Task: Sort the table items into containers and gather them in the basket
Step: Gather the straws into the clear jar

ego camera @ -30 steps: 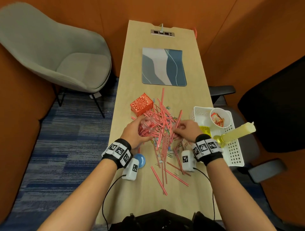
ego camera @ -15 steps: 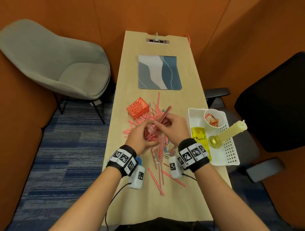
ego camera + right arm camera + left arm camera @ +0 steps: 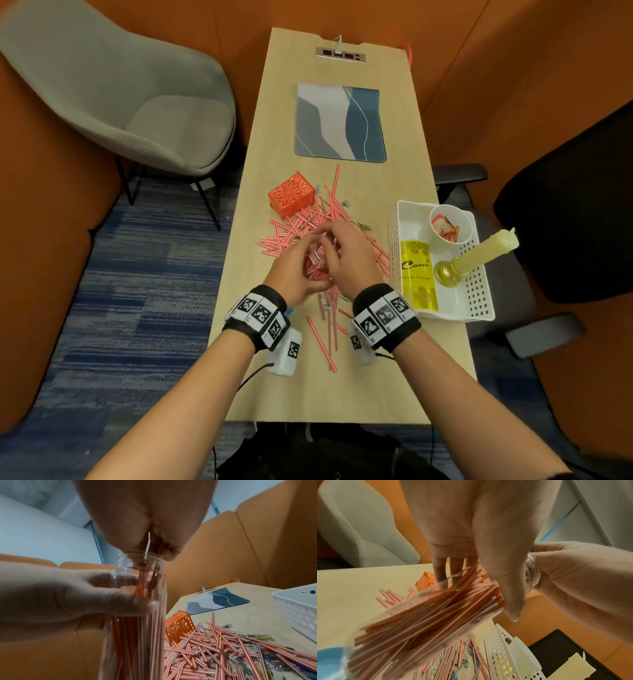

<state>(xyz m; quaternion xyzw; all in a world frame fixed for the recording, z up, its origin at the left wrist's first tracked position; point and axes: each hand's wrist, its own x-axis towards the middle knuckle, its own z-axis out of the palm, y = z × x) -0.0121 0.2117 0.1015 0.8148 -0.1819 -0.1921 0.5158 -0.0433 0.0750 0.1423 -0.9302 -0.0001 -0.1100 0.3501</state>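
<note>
My left hand (image 3: 294,271) grips a clear plastic jar (image 3: 137,615) packed with red-striped straws, held upright above the table. My right hand (image 3: 346,254) is over the jar's mouth, and its fingertips (image 3: 159,550) pinch a few straws that stand in the opening. The left wrist view shows the jar (image 3: 428,615) from below with the straws inside. A loose pile of straws (image 3: 301,222) lies on the table under both hands, mixed with paper clips (image 3: 257,637). The white basket (image 3: 479,301) sits at the table's right edge.
An orange lattice box (image 3: 292,194) stands left of the pile. The basket holds a white cup (image 3: 448,222) of sachets, a yellow packet (image 3: 418,274) and a candle (image 3: 479,257) on a brass holder. A blue-grey mat (image 3: 339,123) lies farther back. A blue lid (image 3: 329,662) lies near my left wrist.
My right hand took straws from the pile, carried them left to the jar and now holds them in its mouth. My left hand has raised the jar slightly.
</note>
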